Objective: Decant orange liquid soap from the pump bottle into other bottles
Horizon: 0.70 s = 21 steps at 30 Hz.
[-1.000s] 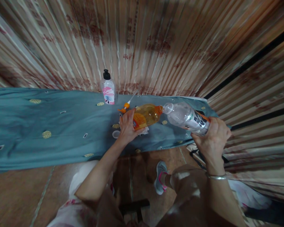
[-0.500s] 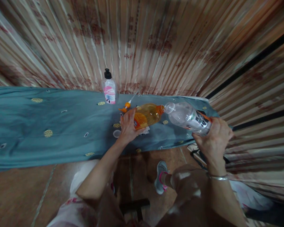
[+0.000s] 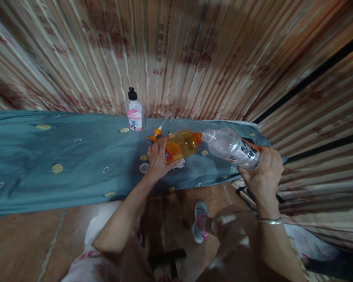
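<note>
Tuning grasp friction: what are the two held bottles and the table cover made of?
Both look plastic: the orange bottle is glossy, translucent, amber liquid showing through; the clear bottle is see-through with a printed label. The table cover looks like matte cloth, wrinkled.

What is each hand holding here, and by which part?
The left hand holds the orange bottle around its base end; the right hand holds the clear bottle around its labelled lower half. Both bottles lie tilted, mouths close together.
</note>
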Motion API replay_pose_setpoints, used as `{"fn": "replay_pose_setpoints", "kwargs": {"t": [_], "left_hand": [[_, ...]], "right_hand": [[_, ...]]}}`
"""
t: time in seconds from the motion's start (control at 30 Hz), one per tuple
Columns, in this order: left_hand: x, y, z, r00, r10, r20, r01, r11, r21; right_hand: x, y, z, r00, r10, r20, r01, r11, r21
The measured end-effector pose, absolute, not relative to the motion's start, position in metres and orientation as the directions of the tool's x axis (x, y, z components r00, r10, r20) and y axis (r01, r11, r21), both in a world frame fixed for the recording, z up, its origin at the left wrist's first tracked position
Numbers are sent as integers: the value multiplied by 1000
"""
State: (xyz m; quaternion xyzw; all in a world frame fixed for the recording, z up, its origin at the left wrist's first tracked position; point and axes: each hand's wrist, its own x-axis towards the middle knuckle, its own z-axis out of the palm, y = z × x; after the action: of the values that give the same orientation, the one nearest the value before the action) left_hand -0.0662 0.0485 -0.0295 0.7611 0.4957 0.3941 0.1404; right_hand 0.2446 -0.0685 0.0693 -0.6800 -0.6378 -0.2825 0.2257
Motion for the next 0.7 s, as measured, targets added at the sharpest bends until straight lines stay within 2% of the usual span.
{"fn": "replay_pose_setpoints", "kwargs": {"t": [0.7], "left_hand": [[-66,50,-29,205,858,471,638,-482,601]], "right_hand": [[244,-69,71,46,751,659,996,-84,27]]}}
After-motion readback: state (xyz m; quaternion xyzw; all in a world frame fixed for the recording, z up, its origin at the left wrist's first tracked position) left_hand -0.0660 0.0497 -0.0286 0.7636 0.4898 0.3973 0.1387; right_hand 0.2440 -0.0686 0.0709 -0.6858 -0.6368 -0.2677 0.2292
